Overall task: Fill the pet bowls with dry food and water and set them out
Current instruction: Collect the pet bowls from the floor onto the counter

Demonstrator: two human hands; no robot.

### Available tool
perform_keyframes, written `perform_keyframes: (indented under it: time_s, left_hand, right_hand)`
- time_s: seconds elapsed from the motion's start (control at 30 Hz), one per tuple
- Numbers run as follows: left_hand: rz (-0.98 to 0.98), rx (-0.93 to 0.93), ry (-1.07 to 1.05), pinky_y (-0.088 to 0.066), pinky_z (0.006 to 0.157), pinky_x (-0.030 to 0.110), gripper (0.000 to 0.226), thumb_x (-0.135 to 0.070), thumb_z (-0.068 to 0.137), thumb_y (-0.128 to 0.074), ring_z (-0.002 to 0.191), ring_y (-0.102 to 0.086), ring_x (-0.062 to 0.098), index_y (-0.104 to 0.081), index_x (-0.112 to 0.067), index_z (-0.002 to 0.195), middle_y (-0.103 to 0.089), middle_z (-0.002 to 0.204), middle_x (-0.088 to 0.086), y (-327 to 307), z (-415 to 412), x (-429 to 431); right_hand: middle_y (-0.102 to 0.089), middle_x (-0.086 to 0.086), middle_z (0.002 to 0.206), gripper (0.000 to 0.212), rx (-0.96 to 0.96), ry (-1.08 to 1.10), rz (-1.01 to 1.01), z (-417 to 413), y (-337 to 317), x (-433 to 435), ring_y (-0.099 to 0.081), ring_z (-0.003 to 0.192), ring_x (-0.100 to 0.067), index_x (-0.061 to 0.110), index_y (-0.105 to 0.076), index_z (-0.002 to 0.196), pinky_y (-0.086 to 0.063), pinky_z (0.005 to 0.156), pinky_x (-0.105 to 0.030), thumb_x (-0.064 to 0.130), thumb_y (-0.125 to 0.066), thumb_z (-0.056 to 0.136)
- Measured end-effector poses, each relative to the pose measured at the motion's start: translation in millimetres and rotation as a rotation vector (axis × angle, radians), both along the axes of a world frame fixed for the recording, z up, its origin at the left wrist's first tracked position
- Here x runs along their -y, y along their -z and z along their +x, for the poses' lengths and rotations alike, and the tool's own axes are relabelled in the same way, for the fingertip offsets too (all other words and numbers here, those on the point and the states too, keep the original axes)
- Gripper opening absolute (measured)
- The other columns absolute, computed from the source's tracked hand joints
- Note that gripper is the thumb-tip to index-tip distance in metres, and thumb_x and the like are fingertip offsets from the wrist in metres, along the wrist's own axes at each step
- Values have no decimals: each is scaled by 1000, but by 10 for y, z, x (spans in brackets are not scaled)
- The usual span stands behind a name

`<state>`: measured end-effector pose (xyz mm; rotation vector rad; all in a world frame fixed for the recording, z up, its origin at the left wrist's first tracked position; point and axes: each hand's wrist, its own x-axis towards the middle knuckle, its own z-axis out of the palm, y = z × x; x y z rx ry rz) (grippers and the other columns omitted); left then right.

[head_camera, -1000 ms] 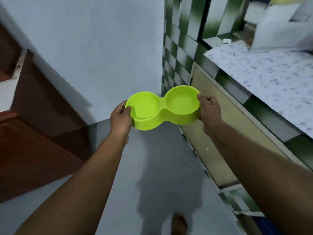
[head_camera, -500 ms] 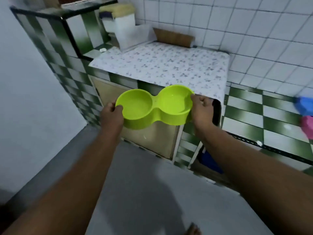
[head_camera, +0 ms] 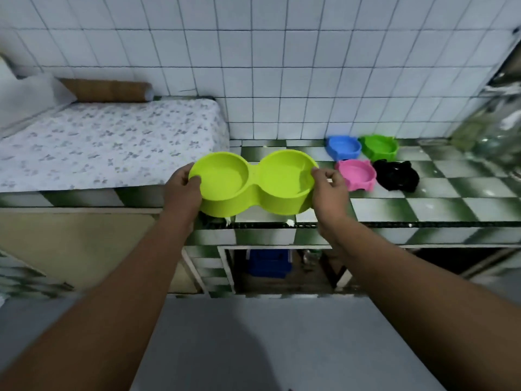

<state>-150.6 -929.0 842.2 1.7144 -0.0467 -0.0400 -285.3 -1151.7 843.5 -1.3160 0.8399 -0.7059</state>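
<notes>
I hold a lime-green double pet bowl (head_camera: 253, 183) level in front of me, over the front edge of the green-and-white checkered counter (head_camera: 439, 198). My left hand (head_camera: 181, 190) grips its left rim and my right hand (head_camera: 329, 187) grips its right rim. Both wells look empty. On the counter to the right sit several small single bowls: blue (head_camera: 343, 147), green (head_camera: 380, 147), pink (head_camera: 357, 174) and black (head_camera: 396, 176).
A raised surface with a floral cover (head_camera: 107, 142) lies to the left, with a brown roll (head_camera: 108, 90) against the white tiled wall. A blue container (head_camera: 269, 263) sits in the opening under the counter. Shiny metal ware (head_camera: 496, 122) stands at far right. Grey floor below.
The view has swung right from the wall corner to face the counter. The double bowl stays in both hands, and the small coloured bowls have come into sight.
</notes>
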Motion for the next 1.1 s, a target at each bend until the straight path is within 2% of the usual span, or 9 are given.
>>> perform_keyframes:
  time_s: [0.13, 0.23, 0.3, 0.5, 0.6, 0.73, 0.9, 1.0, 1.1]
  left_hand:
    - [30, -50, 107, -41, 89, 31, 37, -12, 105, -48, 110, -51, 19, -57, -16, 141, -55, 122, -2, 169, 79, 719]
    - [66, -85, 134, -42, 80, 25, 36, -11, 103, -50, 104, -53, 19, -60, -16, 137, -57, 116, -3, 338, 164, 1127]
    - [58, -130, 154, -43, 83, 29, 35, -12, 103, -52, 104, -54, 19, -61, -17, 136, -58, 118, -4, 471, 244, 1337]
    - [42, -256, 176, -53, 101, 49, 33, -14, 101, -54, 112, -60, 23, -61, -18, 133, -62, 115, -3, 781, 554, 1795]
    - [39, -317, 183, -57, 95, 54, 26, -19, 102, -54, 113, -63, 26, -62, -23, 127, -63, 114, -3, 893, 728, 1988]
    - [22, -435, 126, -63, 77, 43, 12, -15, 103, -54, 107, -68, 31, -62, -23, 107, -66, 123, 9, 1043, 781, 2187]
    - [-53, -566, 53, -65, 73, 39, 35, -2, 100, -57, 108, -68, 30, -61, -15, 132, -62, 127, 10, 1269, 648, 2461]
    - [-80, -633, -18, -65, 68, 35, 35, 1, 98, -59, 111, -67, 32, -62, -7, 132, -63, 128, 14, 1359, 505, 2680]
    - [-147, -661, -84, -63, 63, 29, 34, 0, 98, -60, 97, -71, 29, -63, -1, 132, -69, 118, 20, 1417, 396, 2921]
  right_hand:
    - [-59, 3, 84, 18, -67, 85, 18, -98, 204, 607, -52, 78, -17, 26, -56, 80, -43, 69, -33, 40, -65, 87]
    - [-64, 1, 89, 18, -146, 142, -32, -30, 355, 1006, -56, 79, -17, 24, -60, 84, -43, 66, -28, 41, -63, 88]
    - [-66, 0, 90, 21, -213, 147, -70, 101, 424, 1269, -58, 80, -19, 21, -64, 90, -42, 64, -28, 41, -61, 90]
    - [-68, -5, 105, 14, -355, 83, -181, 691, 529, 1920, -65, 97, -26, 24, -68, 101, -55, 85, -37, 30, -59, 92]
    - [-66, -11, 122, 36, -494, 4, -233, 974, 559, 2208, -63, 108, -31, 17, -64, 127, -54, 94, -45, 28, -53, 95]
    - [-62, -11, 130, 40, -538, -73, -206, 1309, 633, 2548, -58, 114, -31, 17, -57, 135, -49, 97, -37, 22, -45, 98]
    - [-60, -11, 131, 43, -548, -242, -346, 1836, 755, 2891, -56, 116, -26, 12, -53, 138, -44, 91, -28, 9, -46, 95]
    - [-59, -14, 131, 44, -569, -371, -450, 2130, 820, 3040, -54, 120, -29, 7, -52, 135, -44, 98, -30, 5, -49, 92]
    - [-61, -14, 127, 39, -559, -486, -543, 2413, 850, 3229, -56, 118, -29, 5, -57, 128, -42, 91, -27, 3, -51, 90]
